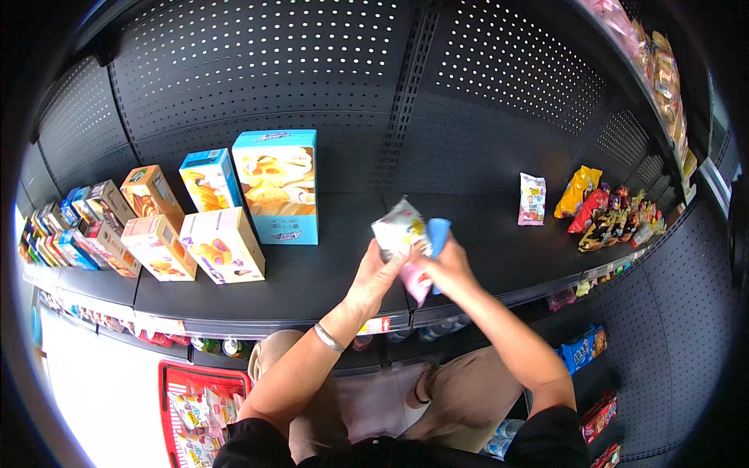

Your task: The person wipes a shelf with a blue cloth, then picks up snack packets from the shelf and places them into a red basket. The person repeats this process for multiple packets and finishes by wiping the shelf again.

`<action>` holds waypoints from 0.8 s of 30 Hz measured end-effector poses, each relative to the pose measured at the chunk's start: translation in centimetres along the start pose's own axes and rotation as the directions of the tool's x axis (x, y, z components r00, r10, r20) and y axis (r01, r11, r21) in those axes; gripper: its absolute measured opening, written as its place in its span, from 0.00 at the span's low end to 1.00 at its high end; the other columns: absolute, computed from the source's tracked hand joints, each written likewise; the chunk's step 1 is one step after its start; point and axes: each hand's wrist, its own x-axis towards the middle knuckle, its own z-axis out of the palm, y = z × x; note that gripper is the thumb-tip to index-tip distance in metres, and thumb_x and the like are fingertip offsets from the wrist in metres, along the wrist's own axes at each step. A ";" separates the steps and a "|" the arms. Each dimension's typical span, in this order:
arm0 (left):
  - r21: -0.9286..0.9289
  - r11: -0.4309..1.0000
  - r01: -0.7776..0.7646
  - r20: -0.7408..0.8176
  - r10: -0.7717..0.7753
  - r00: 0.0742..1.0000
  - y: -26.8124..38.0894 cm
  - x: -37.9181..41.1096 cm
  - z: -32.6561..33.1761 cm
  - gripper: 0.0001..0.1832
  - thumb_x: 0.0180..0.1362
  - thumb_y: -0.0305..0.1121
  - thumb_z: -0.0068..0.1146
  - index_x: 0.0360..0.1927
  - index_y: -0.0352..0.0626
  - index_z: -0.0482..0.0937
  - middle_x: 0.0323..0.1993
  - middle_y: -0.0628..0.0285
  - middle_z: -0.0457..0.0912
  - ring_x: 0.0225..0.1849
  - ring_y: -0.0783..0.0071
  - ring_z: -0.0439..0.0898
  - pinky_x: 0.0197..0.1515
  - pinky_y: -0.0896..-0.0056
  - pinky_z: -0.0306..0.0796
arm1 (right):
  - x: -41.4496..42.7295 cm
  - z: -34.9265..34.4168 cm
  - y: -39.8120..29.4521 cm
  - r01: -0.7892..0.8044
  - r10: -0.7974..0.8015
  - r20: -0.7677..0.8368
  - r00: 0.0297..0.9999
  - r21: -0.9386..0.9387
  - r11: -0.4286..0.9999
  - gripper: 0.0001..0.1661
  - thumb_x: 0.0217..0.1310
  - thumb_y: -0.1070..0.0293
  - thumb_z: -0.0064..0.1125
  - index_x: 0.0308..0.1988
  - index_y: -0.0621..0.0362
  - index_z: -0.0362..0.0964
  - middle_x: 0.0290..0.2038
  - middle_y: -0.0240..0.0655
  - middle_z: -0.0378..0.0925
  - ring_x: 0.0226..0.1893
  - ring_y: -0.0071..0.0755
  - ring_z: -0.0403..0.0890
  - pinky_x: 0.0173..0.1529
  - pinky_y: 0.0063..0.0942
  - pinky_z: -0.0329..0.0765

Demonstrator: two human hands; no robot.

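Over the black shelf [345, 275] I hold a small white-and-pink snack packet [399, 229], tilted and slightly blurred. My left hand [374, 275] grips it from the left, thumb across its front. My right hand [449, 266] has a blue cloth [439, 234] in its fingers and presses against the packet's right side. The cloth lies partly behind that hand. A similar packet [531, 200] stands upright on the shelf to the right.
Several biscuit boxes [222, 245] stand at the left, beside a tall light-blue box [281, 187]. Bagged sweets [608, 216] lie at the far right. By my left leg is a red basket [165, 409] holding more packets [193, 412]. Bottles [439, 330] fill part of the lower shelf.
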 end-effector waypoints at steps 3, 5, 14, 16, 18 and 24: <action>-0.200 0.961 -0.191 -0.115 0.170 0.979 1.5 -0.1 0.2 0.32 0.56 0.41 0.70 0.58 0.36 0.69 0.51 0.55 0.79 0.53 0.68 0.78 0.57 0.65 0.72 | -1.8 2.5 -4.3 0.295 -0.315 -0.051 0.948 -0.241 0.925 0.51 0.52 0.53 0.71 0.64 0.72 0.53 0.55 0.61 0.71 0.57 0.57 0.75 0.61 0.43 0.71; -0.245 0.940 -0.237 -0.210 0.187 0.960 1.9 0.2 0.0 0.27 0.57 0.37 0.69 0.55 0.34 0.72 0.48 0.56 0.81 0.48 0.69 0.81 0.51 0.67 0.76 | -2.7 3.5 -4.8 0.259 -0.257 -0.039 0.966 0.084 0.962 0.51 0.57 0.54 0.67 0.66 0.72 0.50 0.58 0.59 0.68 0.60 0.53 0.72 0.64 0.40 0.68; -0.265 0.959 -0.102 -0.200 0.049 0.979 1.7 -1.6 1.8 0.18 0.63 0.37 0.63 0.51 0.37 0.77 0.45 0.57 0.83 0.40 0.70 0.84 0.43 0.68 0.80 | -0.2 2.6 -1.4 0.120 -0.090 -0.142 0.986 0.216 0.969 0.40 0.75 0.44 0.35 0.65 0.71 0.58 0.55 0.53 0.74 0.57 0.41 0.75 0.61 0.31 0.69; -0.231 0.969 -0.085 -0.189 0.041 0.981 1.3 -1.7 1.7 0.18 0.64 0.38 0.62 0.51 0.37 0.77 0.43 0.57 0.84 0.38 0.71 0.85 0.42 0.68 0.80 | 0.4 2.3 -2.2 0.123 -0.091 -0.148 0.985 0.224 0.967 0.38 0.76 0.46 0.35 0.65 0.72 0.59 0.56 0.55 0.73 0.58 0.44 0.75 0.62 0.33 0.69; -0.278 0.960 -0.037 -0.181 -0.015 0.983 0.6 -1.9 1.4 0.17 0.64 0.38 0.61 0.51 0.37 0.76 0.42 0.57 0.84 0.38 0.71 0.85 0.42 0.68 0.80 | 0.0 2.5 -4.1 0.229 -0.223 -0.157 0.962 0.024 0.973 0.35 0.77 0.49 0.34 0.64 0.71 0.59 0.59 0.57 0.71 0.59 0.51 0.74 0.64 0.36 0.68; -0.391 0.921 -0.007 -0.213 -0.083 0.974 -1.2 -0.8 -1.2 0.34 0.66 0.62 0.45 0.56 0.39 0.73 0.50 0.52 0.79 0.52 0.62 0.78 0.53 0.61 0.74 | -2.8 6.0 -6.5 0.585 -0.598 0.106 0.795 -0.397 0.707 0.35 0.74 0.53 0.37 0.66 0.71 0.56 0.67 0.57 0.59 0.71 0.56 0.57 0.73 0.47 0.51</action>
